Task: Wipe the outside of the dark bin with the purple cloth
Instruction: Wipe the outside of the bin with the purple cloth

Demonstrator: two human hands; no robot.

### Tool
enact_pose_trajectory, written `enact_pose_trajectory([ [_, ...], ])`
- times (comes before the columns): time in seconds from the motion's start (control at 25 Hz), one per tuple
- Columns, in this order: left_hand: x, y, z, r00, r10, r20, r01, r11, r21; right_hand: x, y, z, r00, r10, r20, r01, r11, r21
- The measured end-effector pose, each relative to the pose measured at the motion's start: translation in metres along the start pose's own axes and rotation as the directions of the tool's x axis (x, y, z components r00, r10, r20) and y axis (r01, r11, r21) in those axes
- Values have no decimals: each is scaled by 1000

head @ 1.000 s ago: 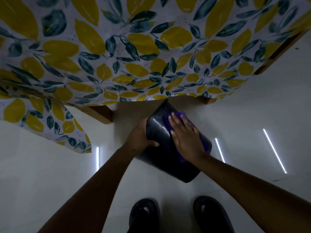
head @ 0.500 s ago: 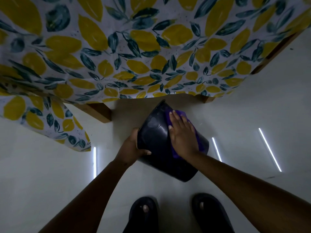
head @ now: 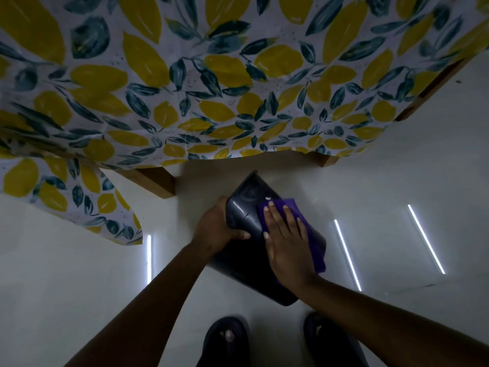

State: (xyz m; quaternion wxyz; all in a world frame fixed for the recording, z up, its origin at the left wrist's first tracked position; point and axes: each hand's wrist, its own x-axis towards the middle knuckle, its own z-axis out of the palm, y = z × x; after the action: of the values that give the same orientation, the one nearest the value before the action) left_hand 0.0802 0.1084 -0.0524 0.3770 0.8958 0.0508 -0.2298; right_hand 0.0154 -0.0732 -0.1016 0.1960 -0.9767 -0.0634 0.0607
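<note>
The dark bin [head: 246, 213] is held tilted above the floor, just below the counter [head: 238, 88]; the left hand [head: 217, 229] clamps its rim, fingers curled; the right hand [head: 287, 242], fingers spread flat, presses the purple cloth [head: 312, 234] along its side.

Right hand [head: 287, 243] and purple cloth [head: 308, 234] now farther right across the bin [head: 246, 205].
</note>
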Motion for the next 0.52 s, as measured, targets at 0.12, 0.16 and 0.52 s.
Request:
enact_pose_trajectory([
  [0.12,-8,-11,-4,1000,-17,-24,16,1000,-13,56,-7,-2,999,-29,24,27,996,90],
  [0.16,-10,-11,-5,999,-17,-31,16,1000,-27,68,1,-5,998,57,41,-63,981,182],
  [0.52,-14,-14,-7,999,-28,-16,27,998,-65,35,-12,-2,995,-95,32,92,992,81],
])
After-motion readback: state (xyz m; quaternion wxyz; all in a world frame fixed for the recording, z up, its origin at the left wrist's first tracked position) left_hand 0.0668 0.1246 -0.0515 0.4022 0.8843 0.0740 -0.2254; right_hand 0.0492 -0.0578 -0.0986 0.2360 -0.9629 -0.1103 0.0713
